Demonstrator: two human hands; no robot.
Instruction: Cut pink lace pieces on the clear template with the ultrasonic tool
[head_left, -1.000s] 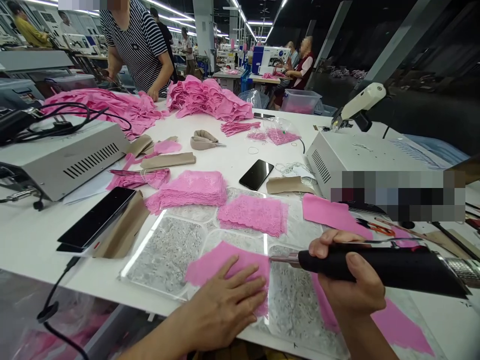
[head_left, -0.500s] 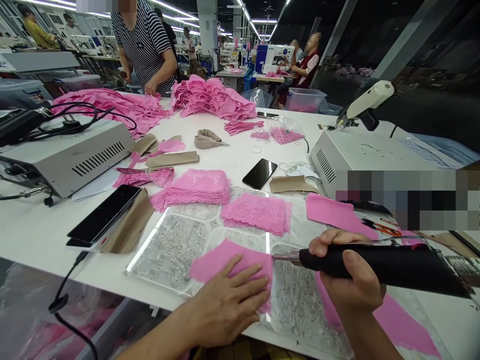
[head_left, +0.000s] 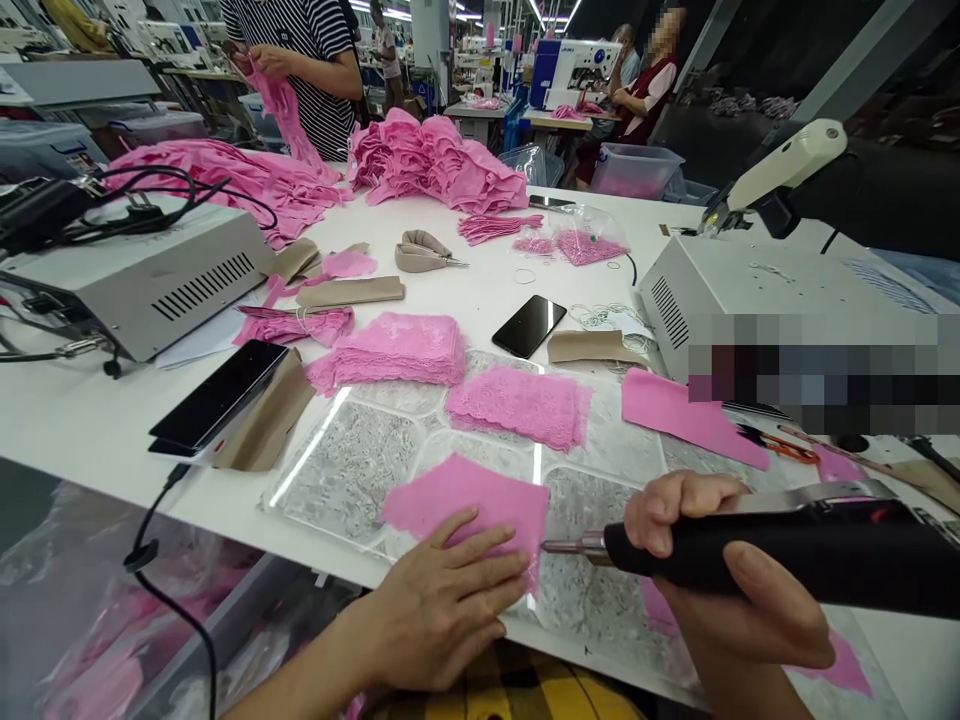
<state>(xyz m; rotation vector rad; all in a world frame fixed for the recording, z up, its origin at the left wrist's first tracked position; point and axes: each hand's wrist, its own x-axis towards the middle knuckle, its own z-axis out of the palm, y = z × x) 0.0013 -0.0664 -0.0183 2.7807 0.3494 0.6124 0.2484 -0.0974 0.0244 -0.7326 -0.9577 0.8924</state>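
Observation:
My left hand [head_left: 442, 600] lies flat, fingers spread, pressing a pink lace piece [head_left: 465, 495] onto a scratched clear cutting plate [head_left: 352, 480] at the table's near edge. My right hand [head_left: 720, 580] is wrapped round a black handheld cutting tool [head_left: 780, 555]. The tool's metal tip [head_left: 559, 546] touches the right edge of that lace piece, just beside my left fingertips. Another pink lace piece [head_left: 521, 405] and a stack of pink lace [head_left: 397, 350] lie just beyond on the plate.
Grey control boxes stand at left [head_left: 142, 285] and right [head_left: 750, 300]. Two black phones [head_left: 529, 325] [head_left: 217, 395] lie on the table. Pink fabric piles [head_left: 435, 165], scissors [head_left: 424, 255] and cables sit farther back. A person in a striped shirt [head_left: 315, 50] handles pink fabric.
The view has tilted and shifted; my hands sit lower in frame. The tool tip has slid toward me along the lace edge. The person in stripes has lifted a pink piece.

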